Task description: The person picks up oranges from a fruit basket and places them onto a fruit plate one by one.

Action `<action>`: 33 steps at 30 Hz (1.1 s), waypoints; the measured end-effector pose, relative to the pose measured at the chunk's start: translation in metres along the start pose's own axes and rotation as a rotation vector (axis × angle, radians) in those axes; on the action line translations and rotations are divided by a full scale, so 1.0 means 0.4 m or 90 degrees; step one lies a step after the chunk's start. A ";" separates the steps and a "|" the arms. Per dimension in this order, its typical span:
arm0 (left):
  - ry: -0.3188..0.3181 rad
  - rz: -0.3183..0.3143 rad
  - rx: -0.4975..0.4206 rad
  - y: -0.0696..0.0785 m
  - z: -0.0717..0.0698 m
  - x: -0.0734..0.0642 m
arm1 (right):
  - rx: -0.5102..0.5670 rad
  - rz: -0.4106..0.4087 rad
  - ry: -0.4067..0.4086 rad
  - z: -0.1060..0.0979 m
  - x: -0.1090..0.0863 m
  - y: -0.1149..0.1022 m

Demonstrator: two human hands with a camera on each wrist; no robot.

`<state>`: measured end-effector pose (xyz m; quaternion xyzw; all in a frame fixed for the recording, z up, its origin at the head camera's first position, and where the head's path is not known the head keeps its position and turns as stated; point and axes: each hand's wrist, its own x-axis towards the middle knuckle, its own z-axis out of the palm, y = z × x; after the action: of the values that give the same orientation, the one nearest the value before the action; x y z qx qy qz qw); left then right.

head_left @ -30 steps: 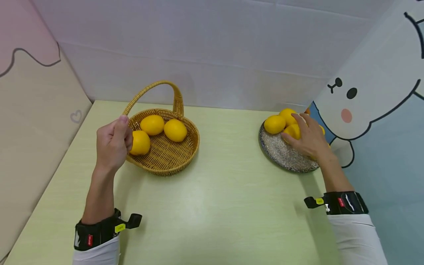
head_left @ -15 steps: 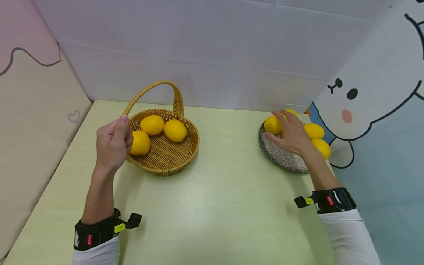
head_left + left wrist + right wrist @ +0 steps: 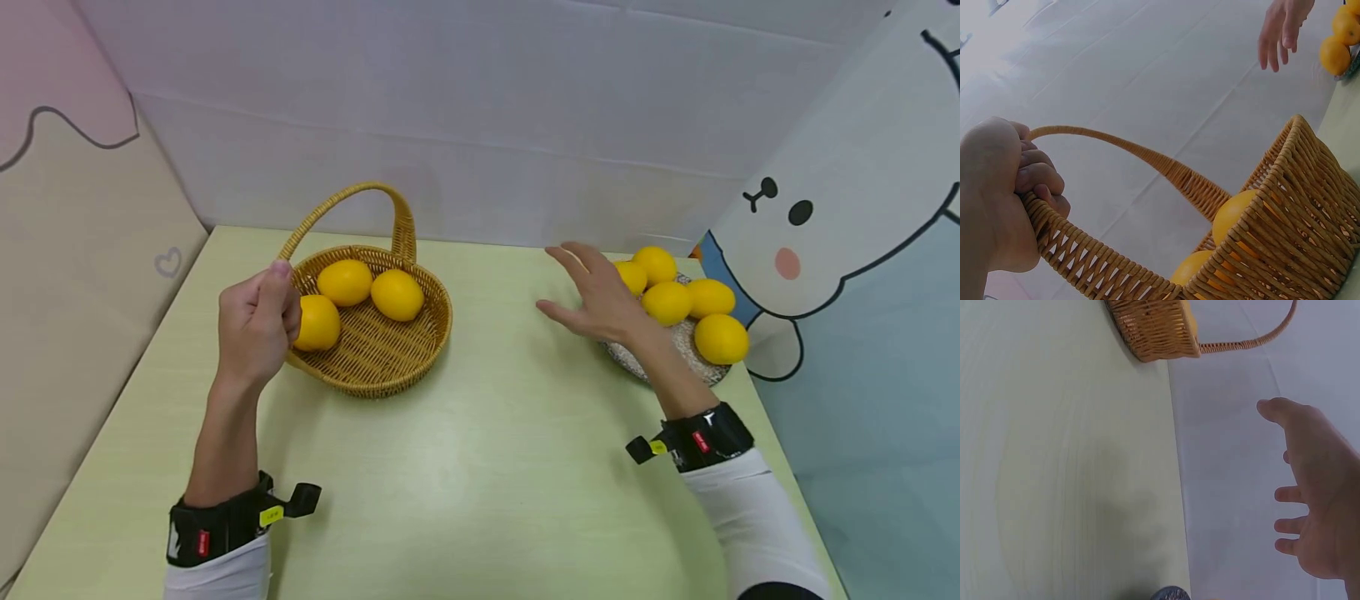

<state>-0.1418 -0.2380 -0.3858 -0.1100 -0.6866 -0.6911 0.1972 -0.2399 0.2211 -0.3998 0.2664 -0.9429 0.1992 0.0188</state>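
My left hand [image 3: 257, 327] grips the handle [image 3: 341, 198] of a woven wicker basket [image 3: 378, 367] at the left of the table. Three yellow lemons [image 3: 397, 295] lie in the basket, one partly hidden behind the fist. In the left wrist view, the fingers [image 3: 1040, 178] curl round the handle. My right hand [image 3: 607, 304] hovers left of a speckled grey plate [image 3: 686, 343], its fingers spread and nothing in them. On that plate sit several more lemons [image 3: 722, 339], one partly covered by the hand. The right wrist view shows the empty hand [image 3: 1319, 481] from its thumb side.
The pale green table [image 3: 450, 467] stretches between basket and plate. A white cloth backdrop [image 3: 480, 183] rises at the table's far edge. A printed cartoon panel [image 3: 862, 333] stands along the right, and a beige and pink panel [image 3: 82, 275] along the left.
My right hand has moved left from above the lemons on the plate to beyond the plate's left edge, uncovering most of them. The left hand and basket have stayed in place.
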 end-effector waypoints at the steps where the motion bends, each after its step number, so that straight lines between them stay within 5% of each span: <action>1: 0.001 0.000 0.005 0.001 0.000 0.000 | 0.002 -0.003 -0.006 0.004 0.008 -0.014; 12: 0.008 0.001 0.025 0.009 0.004 0.001 | 0.026 -0.102 -0.035 0.066 0.092 -0.152; 33: -0.003 -0.001 -0.004 0.007 0.002 0.001 | -0.010 -0.209 -0.105 0.136 0.224 -0.365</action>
<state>-0.1411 -0.2371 -0.3830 -0.1117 -0.6851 -0.6930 0.1948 -0.2384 0.0422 -0.3838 0.4322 -0.8865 0.1635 -0.0238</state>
